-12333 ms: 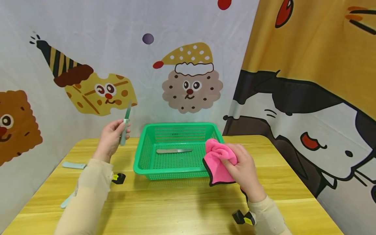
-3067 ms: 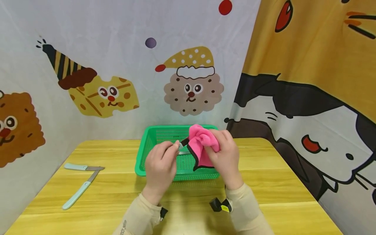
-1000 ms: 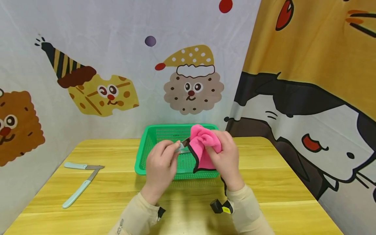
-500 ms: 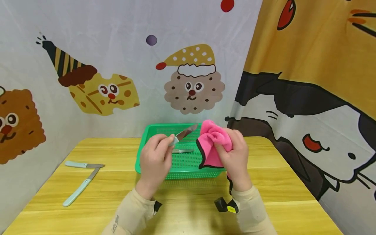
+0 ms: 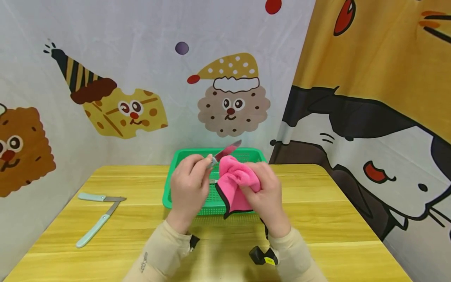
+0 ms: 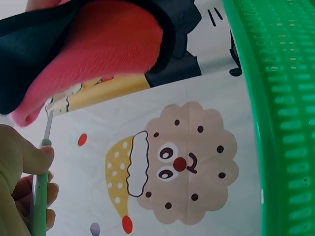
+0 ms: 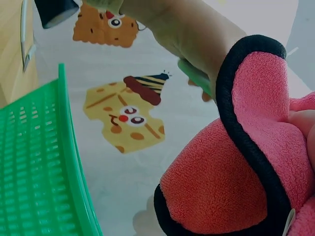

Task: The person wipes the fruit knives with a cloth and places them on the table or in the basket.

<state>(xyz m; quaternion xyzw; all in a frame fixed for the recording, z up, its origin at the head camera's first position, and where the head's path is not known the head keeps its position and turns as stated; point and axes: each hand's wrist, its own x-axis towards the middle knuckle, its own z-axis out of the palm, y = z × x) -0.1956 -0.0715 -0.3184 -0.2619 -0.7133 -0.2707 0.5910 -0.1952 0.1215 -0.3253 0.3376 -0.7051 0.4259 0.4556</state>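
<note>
In the head view my left hand [image 5: 188, 190] grips a small knife [image 5: 228, 150] by its pale green handle, blade angled up and to the right. The left wrist view shows the fingers wrapped round that knife handle [image 6: 39, 191]. My right hand [image 5: 266, 196] pinches a bunched pink cloth [image 5: 234, 184] with black edging, just right of the knife and below its blade. Both hands are raised in front of the green basket [image 5: 169, 192]. Inside it lies another knife [image 5: 213, 181], mostly hidden behind the left hand and the cloth.
Two more knives with pale green handles, an upper knife [image 5: 92, 197] and a lower knife [image 5: 93, 231], lie on the wooden table [image 5: 141, 219] at the left, blade tips meeting. A cartoon-printed curtain [image 5: 137, 47] hangs behind the table.
Earlier the cloth covered the blade's end; half a second ago it was apart to the right. Now it has moved left, close to the left hand, and the blade rises above it.
</note>
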